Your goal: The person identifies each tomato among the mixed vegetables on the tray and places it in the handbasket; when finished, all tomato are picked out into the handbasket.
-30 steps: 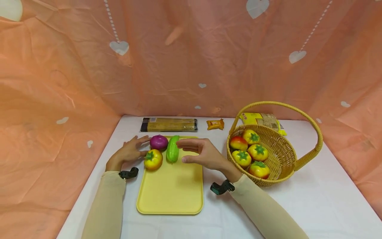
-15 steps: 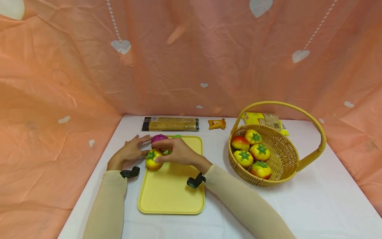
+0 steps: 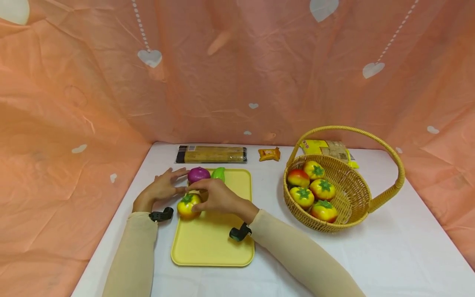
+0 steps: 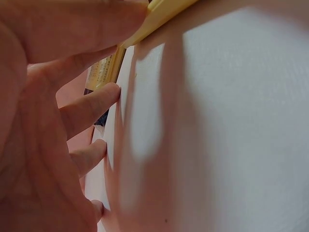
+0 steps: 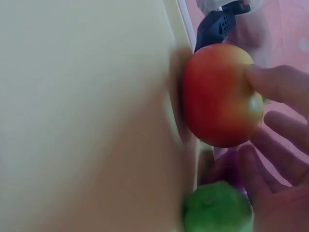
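A yellow-red tomato [image 3: 187, 207] with a green leafy top sits at the left rim of the yellow tray [image 3: 213, 247]. My right hand [image 3: 220, 198] holds it, thumb [image 5: 273, 79] on the near side and fingers over its far side. Beyond lies a purple onion [image 3: 198, 175], beside a green cucumber [image 3: 219, 174] mostly hidden by the right hand. My left hand [image 3: 161, 189] rests at the tray's left edge, fingers spread and fairly straight. In the left wrist view, its thumb [image 4: 111, 24] touches the tray rim; no object is in its grasp.
On the right stands a wicker basket [image 3: 350, 181] with a tall handle, holding several similar fruits. Behind it lies a yellow packet [image 3: 335, 150]. A flat noodle pack [image 3: 213, 154] and a small orange packet [image 3: 269, 154] lie at the back.
My right hand has come left from beside the cucumber to the tomato and grasped it. The tomato has shifted slightly toward me and left. The left hand stays put.
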Motion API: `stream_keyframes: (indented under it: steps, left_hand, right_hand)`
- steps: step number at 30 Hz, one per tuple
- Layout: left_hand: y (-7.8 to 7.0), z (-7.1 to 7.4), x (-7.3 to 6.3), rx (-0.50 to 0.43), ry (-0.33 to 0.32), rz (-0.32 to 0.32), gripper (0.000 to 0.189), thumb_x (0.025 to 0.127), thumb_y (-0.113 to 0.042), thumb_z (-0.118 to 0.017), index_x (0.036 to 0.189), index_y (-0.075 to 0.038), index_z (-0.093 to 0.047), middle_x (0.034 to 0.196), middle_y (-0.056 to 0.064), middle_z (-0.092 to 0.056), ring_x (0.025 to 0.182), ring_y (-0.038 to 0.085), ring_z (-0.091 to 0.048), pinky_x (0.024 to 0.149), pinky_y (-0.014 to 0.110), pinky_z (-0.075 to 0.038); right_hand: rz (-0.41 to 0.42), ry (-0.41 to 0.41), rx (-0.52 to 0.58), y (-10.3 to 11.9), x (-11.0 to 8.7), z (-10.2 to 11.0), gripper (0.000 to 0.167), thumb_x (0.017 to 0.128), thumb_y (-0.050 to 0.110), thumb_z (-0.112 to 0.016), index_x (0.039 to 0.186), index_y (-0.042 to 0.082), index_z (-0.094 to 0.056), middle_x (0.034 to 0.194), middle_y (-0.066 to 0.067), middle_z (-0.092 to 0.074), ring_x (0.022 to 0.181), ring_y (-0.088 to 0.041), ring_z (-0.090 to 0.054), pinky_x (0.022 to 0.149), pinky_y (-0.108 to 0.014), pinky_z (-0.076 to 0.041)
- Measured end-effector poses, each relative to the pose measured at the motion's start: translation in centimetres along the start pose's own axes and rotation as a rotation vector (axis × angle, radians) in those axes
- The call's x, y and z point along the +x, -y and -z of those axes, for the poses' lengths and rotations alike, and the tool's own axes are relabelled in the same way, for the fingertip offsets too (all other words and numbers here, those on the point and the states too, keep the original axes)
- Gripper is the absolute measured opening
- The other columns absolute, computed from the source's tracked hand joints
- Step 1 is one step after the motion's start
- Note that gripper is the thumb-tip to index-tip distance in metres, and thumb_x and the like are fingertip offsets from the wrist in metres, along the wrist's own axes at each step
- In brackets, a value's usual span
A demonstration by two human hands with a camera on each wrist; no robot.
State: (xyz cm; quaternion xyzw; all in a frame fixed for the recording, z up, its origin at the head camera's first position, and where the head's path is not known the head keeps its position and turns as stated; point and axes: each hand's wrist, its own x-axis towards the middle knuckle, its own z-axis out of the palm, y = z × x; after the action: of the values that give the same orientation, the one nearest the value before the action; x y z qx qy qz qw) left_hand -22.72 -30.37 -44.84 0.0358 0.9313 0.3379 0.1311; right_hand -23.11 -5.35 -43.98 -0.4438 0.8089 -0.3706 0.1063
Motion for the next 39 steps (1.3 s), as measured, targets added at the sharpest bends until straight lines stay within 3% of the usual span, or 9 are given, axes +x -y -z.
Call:
stream_keyframes:
  steps: [3, 9, 16, 23, 28, 35, 39]
  left_hand:
    - [0.1, -0.1, 0.0, -0.012, 0.001, 0.008, 0.072, 0.100, -0.027, -0.075, 0.166, -0.015, -0.048, 0.179, 0.020, -0.032, 0.168, 0.055, 0.001, 0.126, 0.082, 0.014]
    - [0.1, -0.1, 0.2, 0.015, -0.012, -0.017, 0.073, 0.099, -0.029, -0.077, 0.165, -0.013, -0.050, 0.177, 0.022, -0.035, 0.167, 0.057, -0.003, 0.125, 0.083, 0.011]
    - [0.1, -0.1, 0.2, 0.029, -0.009, -0.034, 0.074, 0.100, -0.031, -0.077, 0.165, -0.011, -0.049, 0.177, 0.022, -0.035, 0.167, 0.058, -0.004, 0.124, 0.085, 0.011]
    - [0.1, -0.1, 0.1, 0.042, -0.012, -0.048, 0.074, 0.100, -0.029, -0.076, 0.165, -0.007, -0.048, 0.176, 0.023, -0.035, 0.166, 0.058, -0.004, 0.123, 0.086, 0.011]
    - [-0.1, 0.0, 0.2, 0.024, -0.016, -0.045, 0.077, 0.098, -0.030, -0.078, 0.165, -0.007, -0.047, 0.175, 0.025, -0.036, 0.166, 0.059, -0.003, 0.122, 0.087, 0.011]
    - [-0.2, 0.0, 0.1, 0.003, -0.008, -0.021, 0.078, 0.098, -0.033, -0.079, 0.165, -0.009, -0.048, 0.177, 0.023, -0.034, 0.167, 0.057, -0.001, 0.124, 0.084, 0.012]
    - [-0.2, -0.1, -0.1, 0.030, -0.020, -0.060, 0.077, 0.099, -0.032, -0.078, 0.165, -0.006, -0.048, 0.174, 0.025, -0.037, 0.165, 0.060, -0.006, 0.122, 0.088, 0.008]
  right_hand:
    - [0.009, 0.036, -0.031, 0.2, 0.0, -0.1, 0.060, 0.091, 0.023, -0.092, 0.146, 0.011, -0.071, 0.149, -0.003, -0.072, 0.135, -0.017, -0.066, 0.119, -0.025, -0.049]
    - [0.046, 0.123, -0.103, 0.3, -0.4, -0.5, 0.056, 0.094, 0.030, -0.089, 0.144, 0.010, -0.072, 0.141, -0.004, -0.076, 0.121, -0.011, -0.069, 0.106, -0.014, -0.051]
    - [0.067, 0.070, -0.023, 0.7, -2.7, 1.1, 0.054, 0.093, 0.029, -0.090, 0.142, 0.013, -0.074, 0.144, -0.004, -0.074, 0.132, -0.014, -0.068, 0.114, -0.023, -0.053]
    - [0.016, -0.037, 0.215, 0.2, -8.2, 5.3, 0.052, 0.092, 0.022, -0.092, 0.140, 0.013, -0.075, 0.141, -0.002, -0.075, 0.128, -0.015, -0.070, 0.110, -0.032, -0.059]
    - [-0.031, -0.146, 0.307, -1.3, -13.1, 8.8, 0.051, 0.093, 0.015, -0.090, 0.141, 0.013, -0.074, 0.142, -0.005, -0.074, 0.131, -0.021, -0.070, 0.112, -0.033, -0.059]
    - [-0.179, -0.332, 0.307, -4.7, -19.5, 13.4, 0.050, 0.096, 0.007, -0.084, 0.144, 0.004, -0.070, 0.144, -0.020, -0.070, 0.118, -0.010, -0.075, 0.099, -0.023, -0.062]
    - [-0.314, -0.394, 0.248, -6.2, -21.9, 15.5, 0.047, 0.100, 0.015, -0.082, 0.144, 0.004, -0.070, 0.146, -0.022, -0.068, 0.115, -0.004, -0.075, 0.096, -0.019, -0.061]
